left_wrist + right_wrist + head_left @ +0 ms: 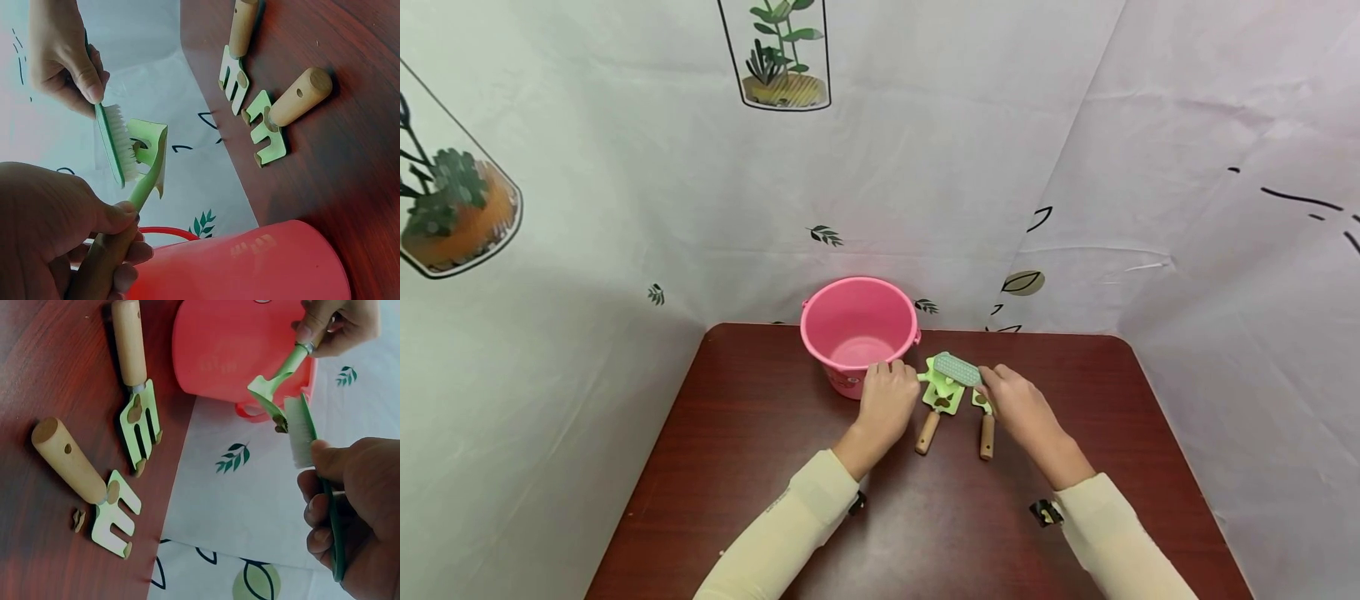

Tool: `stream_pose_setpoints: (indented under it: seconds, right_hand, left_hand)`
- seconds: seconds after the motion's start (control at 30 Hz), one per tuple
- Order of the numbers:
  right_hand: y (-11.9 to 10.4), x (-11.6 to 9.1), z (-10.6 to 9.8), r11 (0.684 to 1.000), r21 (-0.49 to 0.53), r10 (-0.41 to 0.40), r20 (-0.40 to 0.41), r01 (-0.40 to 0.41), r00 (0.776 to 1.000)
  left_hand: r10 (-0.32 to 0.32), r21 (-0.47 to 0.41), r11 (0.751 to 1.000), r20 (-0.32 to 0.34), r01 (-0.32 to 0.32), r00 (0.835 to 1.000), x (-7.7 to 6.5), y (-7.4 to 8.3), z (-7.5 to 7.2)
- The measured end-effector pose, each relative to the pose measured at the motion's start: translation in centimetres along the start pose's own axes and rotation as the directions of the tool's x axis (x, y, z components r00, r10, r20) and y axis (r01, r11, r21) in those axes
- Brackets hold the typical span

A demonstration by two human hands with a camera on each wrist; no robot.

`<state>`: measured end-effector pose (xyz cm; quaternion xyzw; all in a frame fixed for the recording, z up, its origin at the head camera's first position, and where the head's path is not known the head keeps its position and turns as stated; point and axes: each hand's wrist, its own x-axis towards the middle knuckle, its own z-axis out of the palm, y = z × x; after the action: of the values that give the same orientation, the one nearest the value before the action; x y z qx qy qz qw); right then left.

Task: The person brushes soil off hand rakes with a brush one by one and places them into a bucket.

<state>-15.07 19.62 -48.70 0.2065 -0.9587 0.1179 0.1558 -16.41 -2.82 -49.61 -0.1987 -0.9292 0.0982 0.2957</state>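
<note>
My left hand (891, 398) grips the wooden handle of a small green garden trowel (147, 182), its head raised above the table. Brown dirt clings to the head. A green brush (302, 431) with white bristles is in my right hand (1021, 407), fingers wrapped around its handle. Its bristles meet the dirty side of the trowel head, hiding part of it. Below lie a green garden fork (145, 415) and a green hand rake (114, 515), both wooden-handled and spotted with brown dirt.
A pink bucket (847, 383) stands upright at the back of the dark red table (760, 417), close to my left hand. One loose brown clump (78, 520) lies beside the rake. White patterned cloth (925, 183) hangs behind the table and at its sides.
</note>
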Motion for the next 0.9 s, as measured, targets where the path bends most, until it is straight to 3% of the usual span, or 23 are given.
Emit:
stream_pose_setpoints:
  seconds: [0.9]
  right_hand:
    - [1.7,-0.7,-0.7,1.000,0.011,0.026,-0.005,-0.026,1.000]
  left_hand:
    - [-0.001,0.014,1.000,-0.018,0.001,1.000,-0.2,-0.4,-0.1]
